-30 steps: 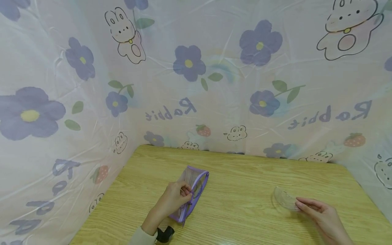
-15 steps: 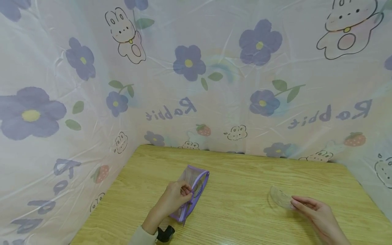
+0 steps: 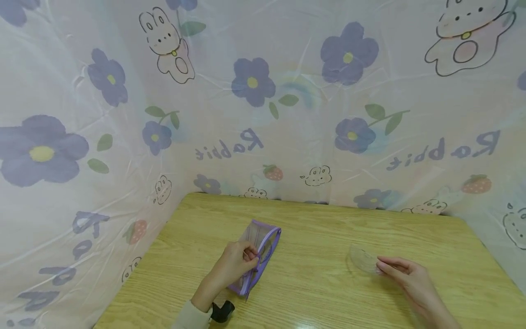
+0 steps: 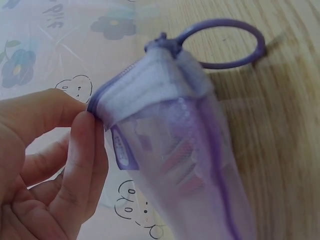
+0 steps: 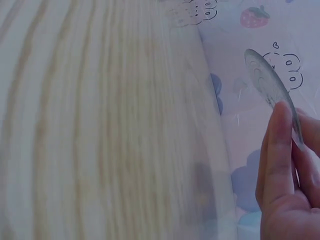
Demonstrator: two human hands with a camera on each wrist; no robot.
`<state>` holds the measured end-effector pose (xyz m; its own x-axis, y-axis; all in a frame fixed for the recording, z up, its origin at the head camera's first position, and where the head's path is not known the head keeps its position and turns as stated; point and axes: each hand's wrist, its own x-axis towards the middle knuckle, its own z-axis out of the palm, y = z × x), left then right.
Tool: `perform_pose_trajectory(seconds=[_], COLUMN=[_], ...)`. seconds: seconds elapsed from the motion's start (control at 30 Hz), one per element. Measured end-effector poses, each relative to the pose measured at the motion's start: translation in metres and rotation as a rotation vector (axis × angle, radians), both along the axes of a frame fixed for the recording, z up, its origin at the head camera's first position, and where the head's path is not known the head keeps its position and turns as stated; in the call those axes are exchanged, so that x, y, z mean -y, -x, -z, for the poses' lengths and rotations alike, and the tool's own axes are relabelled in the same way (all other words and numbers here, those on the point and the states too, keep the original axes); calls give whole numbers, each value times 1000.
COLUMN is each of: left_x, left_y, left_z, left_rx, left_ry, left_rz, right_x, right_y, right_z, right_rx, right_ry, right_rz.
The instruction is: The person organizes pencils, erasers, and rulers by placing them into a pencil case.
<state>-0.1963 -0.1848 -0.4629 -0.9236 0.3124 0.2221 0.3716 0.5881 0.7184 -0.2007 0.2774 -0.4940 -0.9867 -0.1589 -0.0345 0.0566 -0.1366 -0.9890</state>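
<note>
On the table's left half lies a see-through mesh pencil case (image 3: 251,234) with purple edging and a zipper. My left hand (image 3: 235,263) pinches its zipped edge between thumb and fingers. The left wrist view shows the case (image 4: 165,145) close up, with a purple ring (image 4: 225,22) at its end and blurred reddish marks on or behind the mesh. Over to the right, my right hand (image 3: 404,274) pinches a clear half-round protractor (image 3: 361,260) by one end. In the right wrist view the protractor (image 5: 267,77) appears nearly edge-on between thumb and fingers.
Both hands are over a wood-grain table (image 3: 320,237). A curtain (image 3: 296,119) printed with rabbits and flowers hangs behind and at the sides. Something black (image 3: 223,311) sits at the left wrist by the sleeve (image 3: 192,316).
My right hand has moved left with the protractor, nearer to the pencil case. The left hand keeps its pinch on the case and has hardly moved.
</note>
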Motion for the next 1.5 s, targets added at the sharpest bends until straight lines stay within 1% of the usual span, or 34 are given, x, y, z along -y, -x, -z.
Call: perform_pose_trajectory(seconds=[0.07,0.33,0.57,0.83,1.23,1.5], left_x=[0,1,2,2,1,2], left_y=[0,0,0,-1,0,1], left_z=[-1,-2,-1,-1,-2,0], left_rx=[-3,0,5,6,-6,-6], left_ry=[0,-2,-6,-6,0,2], left_rz=[0,4,0,-4,-3,-4], right_x=[3,13,20,29,44,52], right_y=[2,8,10,11,15,18], right_z=[-1,-5,-4,-6,-11,-13], right_rx=[0,-17,2,-9,27,-25], right_ry=[3,-2,-33,-36,-83,-79], right_rz=[-11,-15,-13,-6,-19,-57])
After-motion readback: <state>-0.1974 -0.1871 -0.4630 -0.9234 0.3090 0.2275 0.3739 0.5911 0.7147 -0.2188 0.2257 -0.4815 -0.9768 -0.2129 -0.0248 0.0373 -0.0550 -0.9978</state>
